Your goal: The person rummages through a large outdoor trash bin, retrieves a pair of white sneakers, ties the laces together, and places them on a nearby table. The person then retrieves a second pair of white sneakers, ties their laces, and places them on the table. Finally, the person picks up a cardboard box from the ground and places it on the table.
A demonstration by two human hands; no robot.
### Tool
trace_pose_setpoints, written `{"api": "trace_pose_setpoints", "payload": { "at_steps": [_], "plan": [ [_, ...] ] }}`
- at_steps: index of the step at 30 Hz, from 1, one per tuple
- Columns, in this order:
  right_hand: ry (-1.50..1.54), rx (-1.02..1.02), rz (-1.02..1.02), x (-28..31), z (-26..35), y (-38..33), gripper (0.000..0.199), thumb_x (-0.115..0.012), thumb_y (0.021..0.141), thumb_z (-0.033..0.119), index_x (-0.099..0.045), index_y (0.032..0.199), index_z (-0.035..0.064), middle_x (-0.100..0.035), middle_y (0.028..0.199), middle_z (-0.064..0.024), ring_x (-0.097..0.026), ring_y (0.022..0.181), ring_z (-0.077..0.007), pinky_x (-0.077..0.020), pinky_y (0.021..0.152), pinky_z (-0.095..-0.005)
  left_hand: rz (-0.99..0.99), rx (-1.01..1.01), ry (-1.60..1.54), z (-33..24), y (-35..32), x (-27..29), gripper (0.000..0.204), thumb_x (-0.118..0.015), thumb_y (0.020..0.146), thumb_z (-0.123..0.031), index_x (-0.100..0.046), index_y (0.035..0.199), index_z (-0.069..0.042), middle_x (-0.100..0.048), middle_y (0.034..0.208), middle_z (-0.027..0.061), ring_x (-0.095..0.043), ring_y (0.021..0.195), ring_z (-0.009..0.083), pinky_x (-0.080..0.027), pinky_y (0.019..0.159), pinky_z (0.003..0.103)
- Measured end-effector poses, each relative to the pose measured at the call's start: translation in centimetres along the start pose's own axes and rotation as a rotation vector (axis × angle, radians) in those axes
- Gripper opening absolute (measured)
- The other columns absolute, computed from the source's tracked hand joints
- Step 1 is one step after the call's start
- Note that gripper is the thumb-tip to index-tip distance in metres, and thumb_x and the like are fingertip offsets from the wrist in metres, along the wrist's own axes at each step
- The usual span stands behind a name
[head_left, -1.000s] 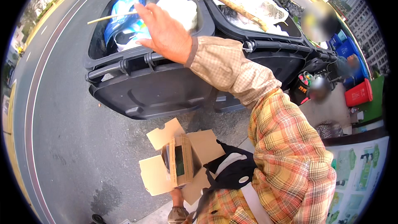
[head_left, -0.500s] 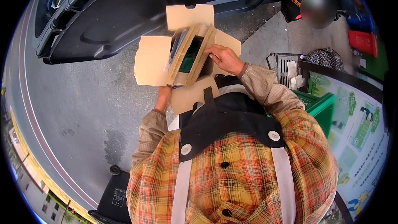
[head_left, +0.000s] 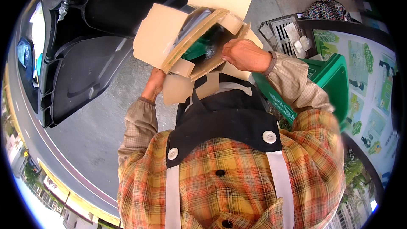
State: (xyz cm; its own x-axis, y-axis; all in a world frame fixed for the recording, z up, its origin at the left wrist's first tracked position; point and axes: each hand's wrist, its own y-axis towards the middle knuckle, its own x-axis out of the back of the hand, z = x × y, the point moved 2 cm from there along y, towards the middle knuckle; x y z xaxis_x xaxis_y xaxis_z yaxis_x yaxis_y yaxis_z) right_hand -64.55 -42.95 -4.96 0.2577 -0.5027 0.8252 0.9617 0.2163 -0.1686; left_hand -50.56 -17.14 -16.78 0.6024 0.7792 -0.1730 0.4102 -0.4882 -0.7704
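Note:
In front of my chest is a tan cardboard box (head_left: 154, 34) with its outer flaps spread wide. Inside it sits a smaller brown carton (head_left: 218, 17), its top parted, showing something green (head_left: 197, 50) and dark, shiny plastic within. Clear plastic film (head_left: 193, 23) lies between carton and outer box at the left. My right hand (head_left: 246, 55) is closed at the carton's right edge, fingers curled over its cardboard. My left hand (head_left: 154, 82) grips the outer box low on its left side; its fingertips are hidden behind the cardboard.
Large black bins with open lids (head_left: 85, 74) stand ahead and left, one holding bags (head_left: 25, 55). By my right arm is a green bin (head_left: 337, 89), beside a framed picture board (head_left: 360, 80). Further off are a drain grate (head_left: 283, 34) and a patterned bag (head_left: 326, 10).
The carton's top has been pulled wider apart, showing more of the inside. My right hand has moved right and slightly down. The view has shifted, bringing the black bins closer.

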Motion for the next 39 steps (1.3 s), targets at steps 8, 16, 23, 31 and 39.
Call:
{"api": "trace_pose_setpoints", "payload": {
  "at_steps": [8, 16, 23, 31, 39],
  "plan": [
    [-0.027, -0.322, 0.291, 4.1, -8.9, -1.1, 0.055, -0.066, 0.07, 0.015, -0.047, 0.12, -0.0005, -0.053, 0.113, -0.0211, -0.052, 0.103, -0.0359, -0.0425, 0.087, -0.0394, 0.218, -0.063, 0.335, -7.5, 6.8, -8.8, 0.026, -0.047, 0.082, -0.005, -0.057, 0.104, 0.006, -0.061, 0.092, 0.0129, -0.06, 0.075, 0.0188, -0.049, 0.062, 0.03],
    [-0.461, -0.394, -0.104, 0.0, -14.5, -2.3, 0.053, -0.062, 0.068, 0.011, -0.05, 0.119, 0.0042, -0.052, 0.115, -0.021, -0.051, 0.107, -0.0335, -0.0422, 0.089, -0.042, 0.437, -0.346, 0.749, -14.4, 10.3, -21.8, 0.032, -0.053, 0.077, 0.0, -0.059, 0.108, 0.002, -0.062, 0.103, 0.0112, -0.056, 0.095, 0.019, -0.043, 0.083, 0.029],
    [-0.433, -0.409, -0.051, 1.9, -19.0, -1.3, 0.051, -0.061, 0.067, 0.01, -0.051, 0.117, 0.0049, -0.053, 0.113, -0.0207, -0.052, 0.105, -0.0332, -0.0433, 0.086, -0.0422, 0.465, -0.492, 0.997, -17.5, 13.1, -24.4, 0.034, -0.052, 0.074, -0.011, -0.06, 0.107, -0.005, -0.062, 0.102, 0.0184, -0.058, 0.097, 0.0286, -0.044, 0.083, 0.035],
    [-0.407, -0.44, -0.015, 5.0, -23.3, -0.5, 0.05, -0.06, 0.066, 0.008, -0.052, 0.115, 0.0057, -0.055, 0.111, -0.0205, -0.053, 0.104, -0.0327, -0.0445, 0.084, -0.0424, 0.52, -0.553, 1.046, -23.3, 16.7, -27.0, 0.038, -0.05, 0.072, -0.012, -0.057, 0.108, -0.002, -0.059, 0.102, 0.024, -0.055, 0.101, 0.0364, -0.042, 0.084, 0.039],
    [-0.397, -0.439, -0.152, 13.0, -27.6, -0.6, 0.048, -0.059, 0.065, 0.007, -0.054, 0.113, 0.0065, -0.056, 0.108, -0.0202, -0.054, 0.102, -0.0323, -0.0458, 0.081, -0.0426, 0.492, -0.238, 0.865, -25.0, 25.2, -27.5, 0.035, -0.051, 0.077, -0.009, -0.055, 0.108, 0.005, -0.06, 0.099, 0.0173, -0.06, 0.083, 0.0254, -0.047, 0.067, 0.036]
  ]
}}
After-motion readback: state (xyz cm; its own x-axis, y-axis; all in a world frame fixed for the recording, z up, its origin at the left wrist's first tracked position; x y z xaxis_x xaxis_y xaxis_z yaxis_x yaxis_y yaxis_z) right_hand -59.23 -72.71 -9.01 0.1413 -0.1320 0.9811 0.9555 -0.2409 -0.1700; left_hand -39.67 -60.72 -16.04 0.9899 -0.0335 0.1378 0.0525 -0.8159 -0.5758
